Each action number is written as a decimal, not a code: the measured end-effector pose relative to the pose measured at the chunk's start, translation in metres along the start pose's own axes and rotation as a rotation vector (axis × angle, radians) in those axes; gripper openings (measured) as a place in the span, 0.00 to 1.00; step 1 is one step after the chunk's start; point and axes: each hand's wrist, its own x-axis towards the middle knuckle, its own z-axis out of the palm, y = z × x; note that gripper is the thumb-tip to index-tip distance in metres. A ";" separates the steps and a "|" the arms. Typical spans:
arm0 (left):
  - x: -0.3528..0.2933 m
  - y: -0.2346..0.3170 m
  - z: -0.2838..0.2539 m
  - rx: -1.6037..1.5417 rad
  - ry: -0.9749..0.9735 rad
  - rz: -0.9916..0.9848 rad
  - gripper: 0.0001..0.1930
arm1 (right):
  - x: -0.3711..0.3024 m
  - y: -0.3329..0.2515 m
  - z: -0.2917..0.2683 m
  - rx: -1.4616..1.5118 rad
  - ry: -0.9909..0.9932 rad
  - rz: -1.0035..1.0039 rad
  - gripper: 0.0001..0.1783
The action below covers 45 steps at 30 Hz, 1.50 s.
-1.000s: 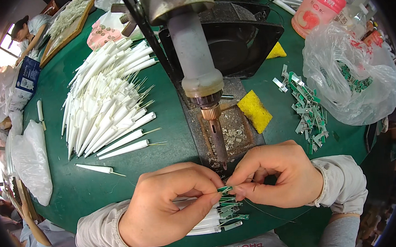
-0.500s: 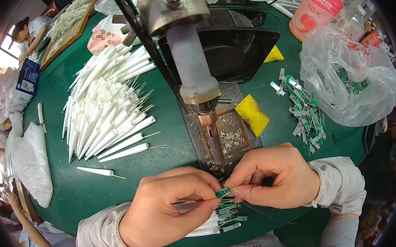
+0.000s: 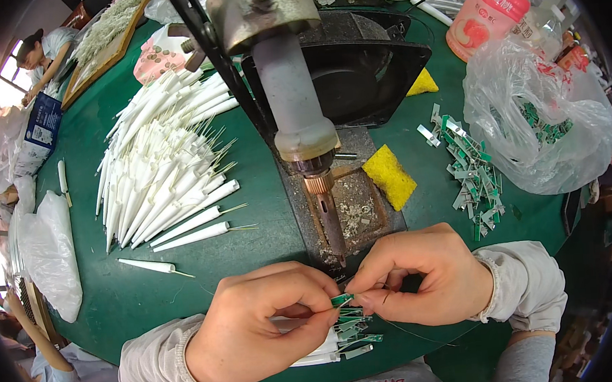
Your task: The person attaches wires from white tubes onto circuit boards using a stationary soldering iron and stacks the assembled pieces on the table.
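Observation:
My left hand [image 3: 262,325] pinches a small green circuit board [image 3: 341,300] between thumb and forefinger, just below the tip of a mounted soldering iron [image 3: 331,225]. Closed at the board's other end is my right hand [image 3: 422,275], its thumb and forefinger pressed together; what they grip is too small to make out. A thin wire [image 3: 419,337] trails over the table below the right hand. Under my hands lie several white tapered tubes [image 3: 318,359] with green boards [image 3: 355,333] at their ends, partly covered by the left hand.
White tapered tubes with thin leads [image 3: 162,158] are heaped at left. Loose green boards [image 3: 474,176] lie at right beside a clear plastic bag [image 3: 530,154]. A yellow sponge [image 3: 389,177] rests by the iron's stand, before a black fan-like housing [image 3: 354,74]. Co-workers [image 3: 48,56] sit at left.
Both hands stay nearly in place. The board between the fingertips has tilted slightly, and the head view has shifted a little.

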 end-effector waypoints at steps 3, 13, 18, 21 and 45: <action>-0.001 0.000 0.000 0.024 0.007 0.015 0.05 | 0.000 0.000 0.001 -0.021 0.011 -0.030 0.07; -0.001 0.002 0.000 -0.052 0.021 -0.032 0.04 | 0.000 0.001 0.001 0.002 0.019 -0.023 0.07; 0.000 0.002 -0.002 -0.057 0.014 -0.035 0.03 | 0.001 0.001 -0.001 -0.008 -0.013 -0.043 0.08; 0.002 0.001 -0.002 -0.037 0.003 -0.033 0.03 | 0.001 0.002 -0.002 -0.008 -0.009 -0.061 0.07; 0.009 -0.005 0.003 0.086 0.174 0.182 0.03 | 0.002 -0.005 0.005 0.238 0.143 0.067 0.07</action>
